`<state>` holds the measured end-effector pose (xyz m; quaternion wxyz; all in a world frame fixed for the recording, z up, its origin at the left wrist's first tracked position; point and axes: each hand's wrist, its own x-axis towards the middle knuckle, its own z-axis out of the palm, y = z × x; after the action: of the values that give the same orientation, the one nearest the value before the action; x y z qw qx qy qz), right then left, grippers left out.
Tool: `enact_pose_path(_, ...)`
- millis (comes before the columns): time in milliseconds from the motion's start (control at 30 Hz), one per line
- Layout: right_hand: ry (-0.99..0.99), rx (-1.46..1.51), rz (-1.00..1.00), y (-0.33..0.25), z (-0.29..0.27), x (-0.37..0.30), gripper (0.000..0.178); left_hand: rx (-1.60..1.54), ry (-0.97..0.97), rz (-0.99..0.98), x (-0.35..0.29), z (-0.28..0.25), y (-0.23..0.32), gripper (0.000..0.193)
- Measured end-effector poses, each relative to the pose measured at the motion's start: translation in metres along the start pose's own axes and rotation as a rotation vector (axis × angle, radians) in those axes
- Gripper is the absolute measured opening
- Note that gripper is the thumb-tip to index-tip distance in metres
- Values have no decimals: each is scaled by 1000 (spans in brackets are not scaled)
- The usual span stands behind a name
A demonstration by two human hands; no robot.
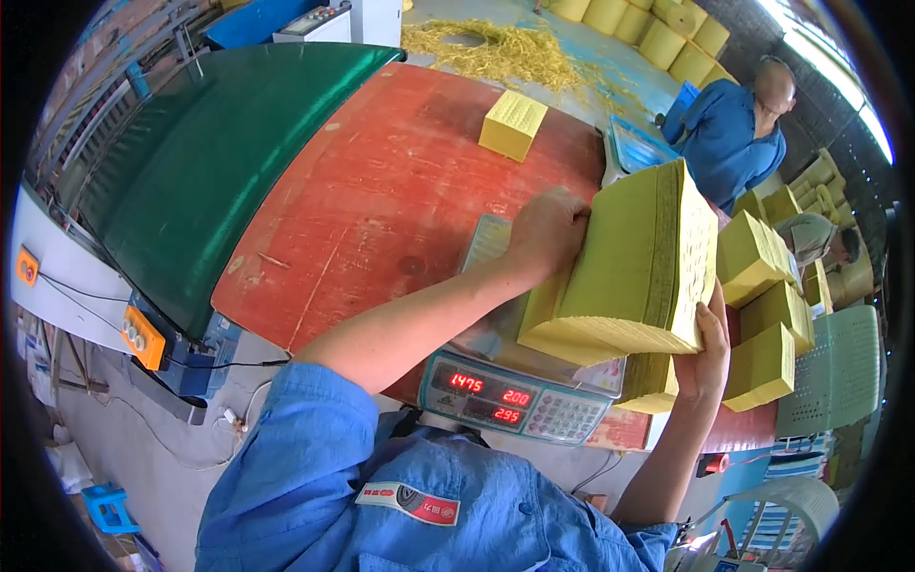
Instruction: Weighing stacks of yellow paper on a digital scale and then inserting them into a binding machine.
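Observation:
I have a thick stack of yellow paper between my two hands, tilted above the weighing scale. Curled fingers of my left hand press on its left side. At its lower right corner, my right hand grips the edge, thumb on the printed-looking face. More yellow paper shows under the stack's left edge; whether it is a separate stack I cannot tell. The scale has a lit red display and a keypad on the side near me, and its plate is mostly covered.
A smaller yellow paper block lies at the far side of the red tabletop. A green conveyor belt adjoins on the left. Several yellow stacks stand at right, beside a pale green chair. A person in blue is beyond.

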<state>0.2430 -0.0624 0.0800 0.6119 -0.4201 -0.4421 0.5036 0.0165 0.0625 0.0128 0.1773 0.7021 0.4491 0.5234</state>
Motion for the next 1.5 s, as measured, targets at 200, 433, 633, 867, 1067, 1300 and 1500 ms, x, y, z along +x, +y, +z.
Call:
enact_pose_path(200,-35,-21,1,-3,-2,6,66,-648,-195,-495,-3,-4,1,22)
enact_pose_path(433,-72,-108,18,-12,10,8,68,-799,-112,-579,-12,1,2,23)
enact_pose_path(633,-71,-139,41,-18,21,13,66,-773,-85,-577,-11,0,0,25)
enact_pose_path(867,-88,-221,41,-23,30,17,63,-623,-119,-530,-15,-2,-3,29)
enact_pose_path(1067,-73,-294,55,-28,39,13,59,-748,-46,-513,-40,-6,16,37)
enact_pose_path(1300,67,-370,-114,-26,35,-11,59,-673,-164,-370,-81,-40,69,61)
enact_pose_path(1500,53,-139,-42,-4,31,-37,60,-791,-165,-368,-107,-33,74,72)
